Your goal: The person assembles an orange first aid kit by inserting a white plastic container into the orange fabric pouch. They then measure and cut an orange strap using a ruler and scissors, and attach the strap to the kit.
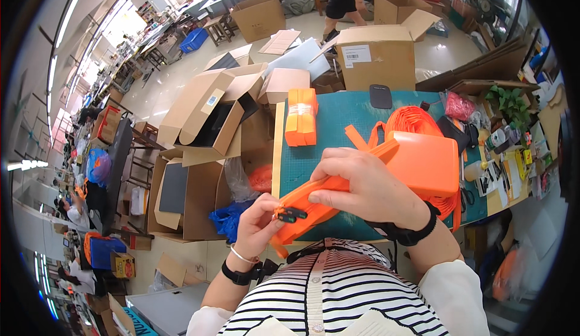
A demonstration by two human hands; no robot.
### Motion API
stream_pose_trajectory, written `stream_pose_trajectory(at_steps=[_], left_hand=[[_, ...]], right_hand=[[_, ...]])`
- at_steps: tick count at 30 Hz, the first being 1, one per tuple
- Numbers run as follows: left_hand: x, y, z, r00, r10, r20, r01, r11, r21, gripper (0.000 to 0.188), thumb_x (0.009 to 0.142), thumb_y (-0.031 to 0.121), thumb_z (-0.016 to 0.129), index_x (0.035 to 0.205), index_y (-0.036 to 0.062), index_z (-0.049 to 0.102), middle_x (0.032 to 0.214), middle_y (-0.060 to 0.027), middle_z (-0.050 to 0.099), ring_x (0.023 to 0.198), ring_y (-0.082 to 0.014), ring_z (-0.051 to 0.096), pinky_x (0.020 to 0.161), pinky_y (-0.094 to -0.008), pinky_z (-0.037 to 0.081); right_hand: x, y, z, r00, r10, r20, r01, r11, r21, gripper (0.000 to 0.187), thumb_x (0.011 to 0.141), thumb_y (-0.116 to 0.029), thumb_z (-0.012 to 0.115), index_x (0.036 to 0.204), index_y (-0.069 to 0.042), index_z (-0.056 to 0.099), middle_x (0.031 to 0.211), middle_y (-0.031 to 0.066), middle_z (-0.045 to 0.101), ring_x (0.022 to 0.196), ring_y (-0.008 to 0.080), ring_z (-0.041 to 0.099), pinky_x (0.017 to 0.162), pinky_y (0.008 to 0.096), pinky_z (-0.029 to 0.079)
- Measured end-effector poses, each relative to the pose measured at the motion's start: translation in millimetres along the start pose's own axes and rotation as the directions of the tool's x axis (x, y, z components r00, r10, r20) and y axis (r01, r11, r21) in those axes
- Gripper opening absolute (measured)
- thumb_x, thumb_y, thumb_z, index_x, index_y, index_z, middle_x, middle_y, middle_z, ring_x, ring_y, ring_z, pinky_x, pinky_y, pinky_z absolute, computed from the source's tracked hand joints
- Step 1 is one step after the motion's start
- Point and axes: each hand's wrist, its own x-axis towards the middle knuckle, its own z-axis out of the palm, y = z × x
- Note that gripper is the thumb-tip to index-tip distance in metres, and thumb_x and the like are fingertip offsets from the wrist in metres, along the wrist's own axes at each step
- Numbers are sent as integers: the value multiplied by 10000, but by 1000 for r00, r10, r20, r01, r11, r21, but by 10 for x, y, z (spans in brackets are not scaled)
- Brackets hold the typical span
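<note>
In front of my body I hold a long orange item (320, 215), which looks like a case edge or strip, tilted from lower left to upper right. My left hand (257, 224) is closed in a pinch at its lower end, beside two small black tabs (292, 215) that look like zipper pulls. My right hand (362, 182) grips the orange item higher up, thumb and fingers pressed on it. Right of that hand lies a glossy orange box-shaped case (426, 164). Behind it sits a coil of orange tape (414, 120), with one loose end stretching left.
A banded orange bundle (301, 117) lies on the green cutting mat (347, 109), with a dark flat pad (380, 96) at its far edge. Open cardboard boxes (202, 109) crowd the left and a large carton (377, 61) the far side. Tools and bottles (498, 139) fill the right. A person (342, 0) stands beyond.
</note>
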Motion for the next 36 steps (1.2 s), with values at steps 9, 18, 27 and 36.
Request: stream_pose_trajectory(at_steps=[9, 18, 27, 36], left_hand=[[-79, -85, -98, 917, -386, -97, 395, 914, 89, 256, 874, 67, 591, 1121, 10, 554, 1060, -49, 564, 962, -117, 536, 828, -265, 425], [-558, -855, -151, 889, -402, -221, 386, 915, -113, 214, 912, 19, 537, 1125, -5, 531, 1026, -45, 589, 915, -83, 551, 841, -221, 452], [-749, -1179, -143, 840, -400, -368, 257, 889, -379, 289, 874, -46, 539, 1162, -19, 533, 1107, -59, 571, 1015, -112, 528, 922, -244, 413], [-737, -1125, -175, 863, -336, -378, 213, 920, -330, 174, 870, -55, 531, 1030, -15, 586, 1000, -19, 561, 951, -98, 523, 895, -230, 404]], right_hand=[[93, 473, 974, 984, 158, 84, -133, 961, -242, 217, 782, -250, 661, 818, -37, 636, 813, 105, 592, 838, 289, 594, 721, 381, 477], [-23, 806, 1612, 981, 174, 87, -135, 933, -334, 192, 759, -224, 665, 810, -40, 652, 821, 83, 605, 849, 269, 596, 715, 387, 494], [-17, 893, 1681, 958, 259, 126, -224, 944, -243, 240, 747, -231, 685, 900, -48, 661, 880, 110, 595, 850, 295, 616, 739, 397, 505], [-273, 1193, 805, 927, 372, 52, -364, 924, -119, 304, 704, -210, 747, 929, -48, 623, 913, 106, 548, 846, 261, 601, 747, 346, 495]])
